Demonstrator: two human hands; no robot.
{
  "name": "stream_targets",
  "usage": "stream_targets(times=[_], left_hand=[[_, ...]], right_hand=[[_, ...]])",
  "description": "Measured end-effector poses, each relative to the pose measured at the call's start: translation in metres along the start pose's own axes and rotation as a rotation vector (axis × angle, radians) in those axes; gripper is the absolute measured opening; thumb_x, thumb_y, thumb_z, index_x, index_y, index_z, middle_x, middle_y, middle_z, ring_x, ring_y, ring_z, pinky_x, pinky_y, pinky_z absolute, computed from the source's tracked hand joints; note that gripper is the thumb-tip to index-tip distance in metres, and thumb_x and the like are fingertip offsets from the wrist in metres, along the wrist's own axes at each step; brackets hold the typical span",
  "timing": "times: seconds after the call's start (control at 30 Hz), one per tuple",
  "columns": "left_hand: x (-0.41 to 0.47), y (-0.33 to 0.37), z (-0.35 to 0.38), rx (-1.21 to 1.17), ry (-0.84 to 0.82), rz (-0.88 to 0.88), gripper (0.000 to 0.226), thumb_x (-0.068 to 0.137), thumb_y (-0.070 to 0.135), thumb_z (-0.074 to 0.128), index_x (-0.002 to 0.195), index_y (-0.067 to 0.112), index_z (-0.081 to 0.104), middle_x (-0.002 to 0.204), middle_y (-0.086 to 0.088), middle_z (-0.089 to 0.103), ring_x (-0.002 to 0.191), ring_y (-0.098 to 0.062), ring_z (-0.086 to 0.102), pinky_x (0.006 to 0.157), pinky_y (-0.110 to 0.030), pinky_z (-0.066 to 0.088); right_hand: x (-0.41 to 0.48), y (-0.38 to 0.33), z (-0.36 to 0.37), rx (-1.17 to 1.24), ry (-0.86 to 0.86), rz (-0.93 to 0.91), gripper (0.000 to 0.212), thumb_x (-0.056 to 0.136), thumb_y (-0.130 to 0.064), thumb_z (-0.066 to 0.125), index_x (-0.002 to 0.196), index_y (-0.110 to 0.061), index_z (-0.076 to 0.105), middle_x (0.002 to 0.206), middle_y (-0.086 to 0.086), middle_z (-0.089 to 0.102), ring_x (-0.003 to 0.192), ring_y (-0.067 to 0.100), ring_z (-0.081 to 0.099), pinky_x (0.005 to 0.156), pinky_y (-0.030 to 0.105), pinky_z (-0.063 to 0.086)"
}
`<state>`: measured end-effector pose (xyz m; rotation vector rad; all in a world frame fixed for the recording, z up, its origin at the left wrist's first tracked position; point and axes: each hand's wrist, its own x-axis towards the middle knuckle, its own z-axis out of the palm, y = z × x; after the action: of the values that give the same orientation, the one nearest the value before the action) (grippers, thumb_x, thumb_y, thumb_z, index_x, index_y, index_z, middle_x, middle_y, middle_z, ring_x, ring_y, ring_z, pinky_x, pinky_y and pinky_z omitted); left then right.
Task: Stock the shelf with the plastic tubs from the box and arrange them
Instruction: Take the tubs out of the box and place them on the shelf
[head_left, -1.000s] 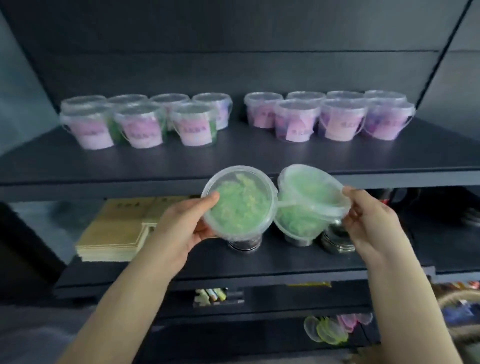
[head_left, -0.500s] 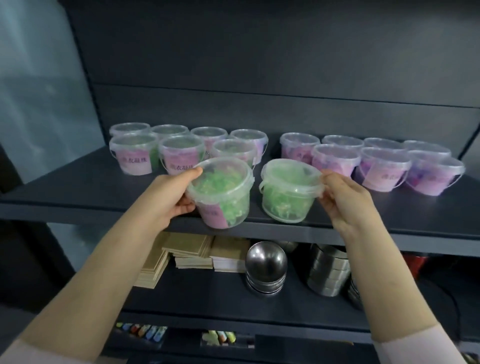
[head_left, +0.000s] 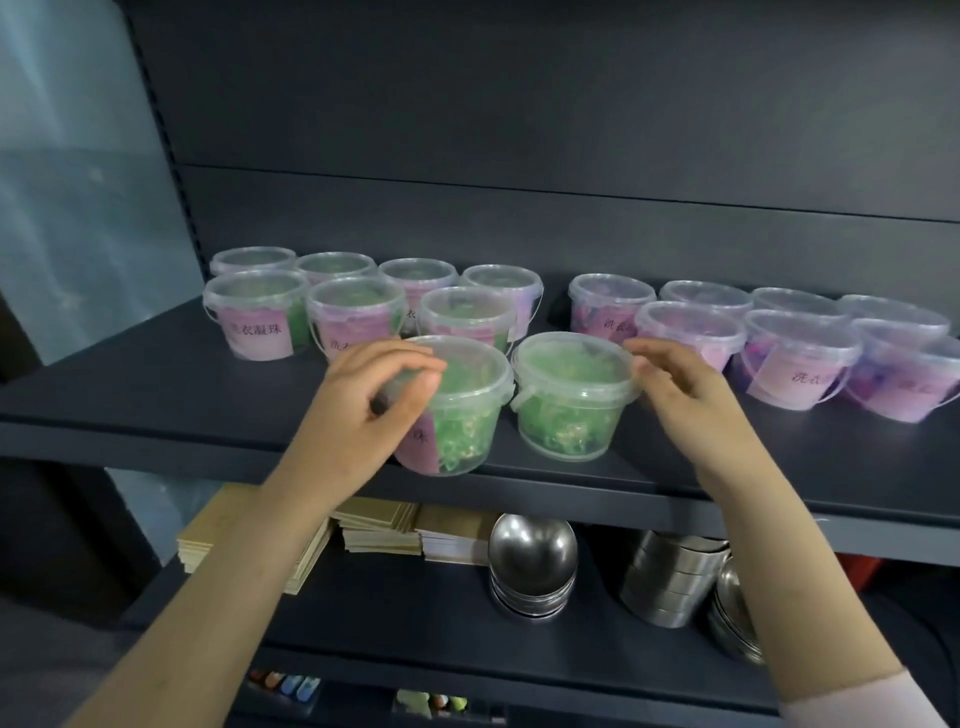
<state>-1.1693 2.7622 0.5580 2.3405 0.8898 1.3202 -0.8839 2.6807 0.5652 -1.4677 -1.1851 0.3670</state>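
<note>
Tubs with green filling, the left tub (head_left: 462, 410) and the right tub (head_left: 571, 405), sit side by side at the shelf (head_left: 156, 400) front, centre frame. The left hand (head_left: 374, 410) grips the left tub's side; the right hand (head_left: 680, 400) pinches the right tub's rim.

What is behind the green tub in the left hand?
Another lidded tub with green contents stands right behind the green tub that the left hand grips. Its lower part is covered, so whether they touch is unclear.
</note>
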Motion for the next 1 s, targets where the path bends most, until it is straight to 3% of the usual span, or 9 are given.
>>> stream_targets(times=[0.07,0.17,0.3,0.37,0.47,0.57,0.77,0.9,1.0], left_hand=[[0.004,0.000,0.008,0.100,0.095,0.027,0.038,0.088,0.055,0.048,0.105,0.029,0.070,0.112,0.017,0.061,0.114,-0.008,0.046,0.102,-0.030,0.034],[0.008,-0.001,0.020,0.239,0.191,0.044,0.052,0.083,0.067,0.048,0.103,0.024,0.071,0.105,0.011,0.063,0.104,-0.014,0.045,0.092,-0.032,0.037],[0.009,-0.009,0.026,0.328,0.248,0.094,0.062,0.083,0.072,0.045,0.102,0.019,0.071,0.100,0.006,0.066,0.097,-0.021,0.047,0.083,-0.036,0.039],[0.011,-0.013,0.026,0.292,0.265,0.092,0.063,0.083,0.071,0.046,0.102,0.015,0.070,0.101,0.005,0.067,0.097,-0.021,0.048,0.084,-0.038,0.040],[0.014,-0.018,0.029,0.196,0.280,0.056,0.064,0.083,0.069,0.047,0.103,0.013,0.069,0.104,0.006,0.066,0.100,-0.017,0.047,0.089,-0.042,0.040],[0.013,-0.023,0.031,0.108,0.299,0.031,0.057,0.082,0.066,0.052,0.107,0.016,0.065,0.108,0.011,0.061,0.106,-0.009,0.042,0.093,-0.049,0.040],[0.012,-0.029,0.030,0.109,0.274,0.052,0.053,0.082,0.063,0.054,0.104,0.016,0.065,0.111,0.007,0.064,0.108,-0.017,0.049,0.097,-0.046,0.038],[0.011,-0.031,0.031,0.113,0.283,0.077,0.053,0.083,0.062,0.055,0.103,0.015,0.065,0.112,0.007,0.064,0.109,-0.018,0.050,0.097,-0.040,0.038],[0.012,-0.032,0.030,0.118,0.283,0.088,0.052,0.084,0.061,0.055,0.103,0.014,0.065,0.112,0.007,0.064,0.109,-0.016,0.049,0.098,-0.035,0.036]], right_hand=[[0.011,0.001,-0.007,-0.130,0.068,-0.050,0.023,0.097,-0.020,0.054,0.117,-0.022,0.064,0.120,-0.007,0.065,0.102,0.003,0.058,0.088,0.011,0.047],[0.015,-0.007,-0.005,-0.315,0.044,-0.285,0.021,0.095,-0.027,0.055,0.110,-0.020,0.069,0.109,-0.006,0.066,0.107,0.015,0.057,0.098,0.034,0.046],[0.014,-0.013,0.002,-0.364,-0.137,-0.336,0.036,0.089,-0.056,0.052,0.088,-0.024,0.069,0.089,-0.007,0.068,0.089,0.006,0.058,0.093,0.030,0.044],[0.028,-0.015,-0.006,-0.410,-0.141,-0.286,0.052,0.088,-0.068,0.042,0.085,-0.022,0.066,0.082,-0.003,0.067,0.084,0.002,0.055,0.106,0.030,0.032],[0.052,-0.017,-0.018,-0.688,-0.174,-0.257,0.054,0.085,-0.076,0.034,0.086,-0.031,0.066,0.096,-0.015,0.066,0.104,0.008,0.050,0.115,0.046,0.010],[0.061,-0.014,-0.016,-0.750,-0.195,-0.283,0.032,0.085,-0.067,0.049,0.098,-0.044,0.068,0.117,-0.012,0.059,0.120,0.016,0.043,0.112,0.044,0.023],[0.065,-0.010,-0.010,-0.385,-0.439,-0.267,0.024,0.096,-0.019,0.055,0.114,-0.027,0.069,0.126,-0.011,0.062,0.126,0.005,0.049,0.114,0.035,0.033],[0.058,-0.005,-0.002,-0.597,-0.245,-0.377,0.024,0.088,-0.043,0.060,0.110,-0.037,0.069,0.117,-0.012,0.059,0.122,0.014,0.042,0.111,0.036,0.026],[0.058,-0.005,-0.003,-0.627,-0.266,-0.437,0.033,0.082,-0.045,0.068,0.110,-0.029,0.070,0.116,-0.006,0.064,0.118,0.017,0.051,0.109,0.035,0.033]])
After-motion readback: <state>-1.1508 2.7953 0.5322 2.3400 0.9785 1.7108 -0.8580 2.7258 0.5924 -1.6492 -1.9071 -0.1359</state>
